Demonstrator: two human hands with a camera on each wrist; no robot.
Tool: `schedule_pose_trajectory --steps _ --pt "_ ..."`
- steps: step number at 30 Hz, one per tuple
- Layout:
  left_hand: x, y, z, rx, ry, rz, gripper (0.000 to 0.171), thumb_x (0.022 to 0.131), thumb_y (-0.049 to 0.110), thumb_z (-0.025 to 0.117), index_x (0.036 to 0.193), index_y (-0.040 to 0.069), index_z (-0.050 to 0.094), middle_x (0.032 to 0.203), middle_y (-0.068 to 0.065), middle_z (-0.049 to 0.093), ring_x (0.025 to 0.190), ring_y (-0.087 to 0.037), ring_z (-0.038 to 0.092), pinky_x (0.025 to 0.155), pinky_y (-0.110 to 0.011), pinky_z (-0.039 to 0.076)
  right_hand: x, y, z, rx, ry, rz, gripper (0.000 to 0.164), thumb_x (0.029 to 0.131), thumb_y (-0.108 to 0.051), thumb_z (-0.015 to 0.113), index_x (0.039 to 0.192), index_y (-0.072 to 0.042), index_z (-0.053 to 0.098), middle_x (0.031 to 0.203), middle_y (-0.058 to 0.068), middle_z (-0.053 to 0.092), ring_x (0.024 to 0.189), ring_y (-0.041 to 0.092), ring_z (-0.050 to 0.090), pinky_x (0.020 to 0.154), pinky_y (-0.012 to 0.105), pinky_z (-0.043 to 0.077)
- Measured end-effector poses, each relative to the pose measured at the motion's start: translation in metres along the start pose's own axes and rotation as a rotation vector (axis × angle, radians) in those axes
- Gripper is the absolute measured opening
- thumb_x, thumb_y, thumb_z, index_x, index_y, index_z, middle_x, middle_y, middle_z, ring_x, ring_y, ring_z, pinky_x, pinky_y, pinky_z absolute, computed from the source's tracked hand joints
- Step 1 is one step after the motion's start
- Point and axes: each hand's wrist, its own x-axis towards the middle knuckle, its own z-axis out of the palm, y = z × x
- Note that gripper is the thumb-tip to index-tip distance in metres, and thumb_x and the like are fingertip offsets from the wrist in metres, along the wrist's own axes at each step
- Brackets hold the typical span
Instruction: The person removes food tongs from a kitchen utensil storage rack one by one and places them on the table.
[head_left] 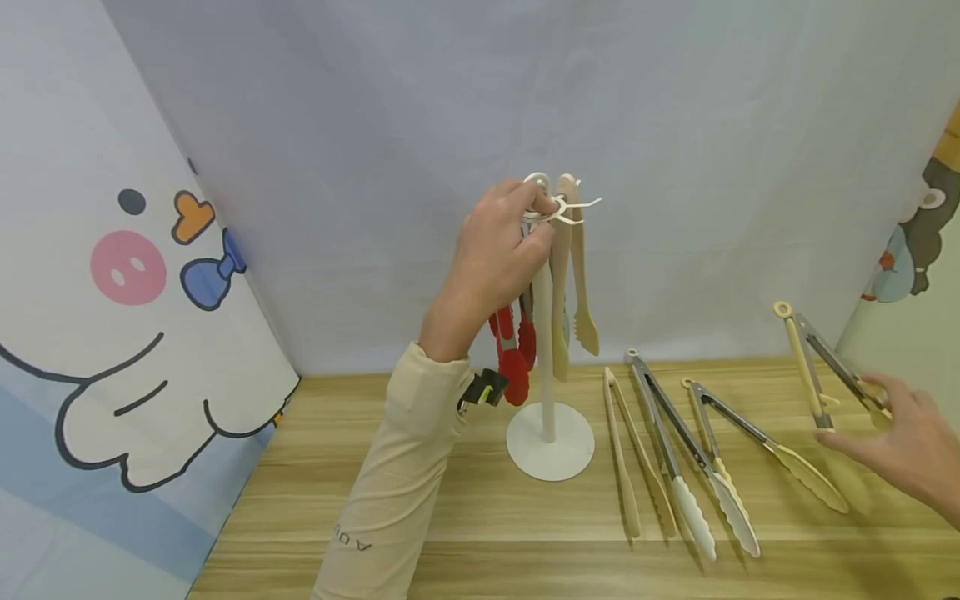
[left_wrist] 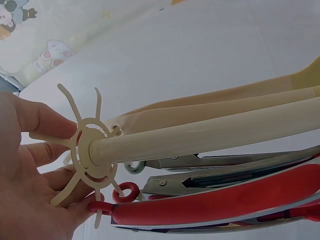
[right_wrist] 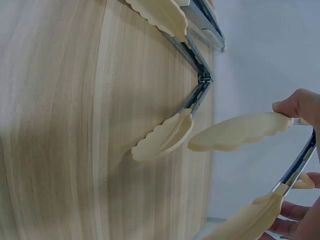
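Note:
My left hand [head_left: 498, 237] grips the hook ring [left_wrist: 76, 155] at the top of a white utensil stand [head_left: 546, 358], its fingers among the hooks. On that ring hang red-handled tongs [left_wrist: 215, 202] and wooden tongs [head_left: 561, 275], along with another metal pair [left_wrist: 175, 162] behind the pole in the left wrist view. At the right side, my right hand [head_left: 911, 437] holds pale yellow tongs [head_left: 801, 358] by their two arms, spread apart and raised with the loop end up. Their scalloped heads [right_wrist: 240, 131] point down toward the table in the right wrist view.
Between the stand and my right hand lie wooden tongs [head_left: 621, 467], white-tipped metal tongs [head_left: 678, 454] and yellow-tipped tongs [head_left: 761, 437] on the wood-grain table [head_left: 315, 500]. A pale cloth backdrop [head_left: 375, 167] rises behind, with a cartoon-printed panel [head_left: 127, 350] at left.

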Motion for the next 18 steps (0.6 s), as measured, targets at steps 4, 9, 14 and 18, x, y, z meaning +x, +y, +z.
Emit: schedule_pose_trajectory --steps 4,9,14,18 --pt "0.000 0.000 -0.001 0.002 -0.003 0.002 0.022 0.086 0.010 0.048 0.099 0.009 0.065 0.115 -0.002 0.061 0.111 -0.019 0.051 0.093 -0.036 0.039 -0.001 0.010 0.003 -0.006 -0.008 0.007 0.097 0.075 -0.041 0.076 0.139 0.010 0.023 0.113 0.045 0.030 0.093 0.056 0.038 0.063 0.062 0.036" --pt "-0.001 0.000 -0.001 0.002 -0.006 -0.001 0.023 0.086 0.010 0.047 0.099 0.008 0.065 0.116 -0.002 0.061 0.111 -0.019 0.051 0.092 -0.036 0.040 -0.002 0.022 0.006 -0.022 -0.026 -0.006 0.097 0.075 -0.042 0.075 0.137 0.011 0.023 0.108 0.045 0.033 0.086 0.057 0.040 0.059 0.062 0.036" --pt "0.000 -0.001 -0.001 0.004 -0.006 -0.001 0.022 0.087 0.011 0.047 0.099 0.008 0.065 0.116 -0.002 0.061 0.112 -0.019 0.050 0.093 -0.036 0.039 -0.003 0.029 0.007 -0.040 -0.046 0.000 0.097 0.075 -0.043 0.075 0.134 0.013 0.023 0.107 0.048 0.032 0.085 0.059 0.039 0.060 0.063 0.035" --pt "0.000 -0.001 0.000 0.004 -0.009 0.004 0.022 0.087 0.011 0.047 0.099 0.008 0.065 0.116 -0.002 0.061 0.113 -0.018 0.050 0.094 -0.035 0.038 -0.003 0.032 0.006 -0.054 -0.079 0.006 0.096 0.076 -0.044 0.073 0.131 0.016 0.023 0.105 0.051 0.031 0.081 0.061 0.040 0.059 0.064 0.036"
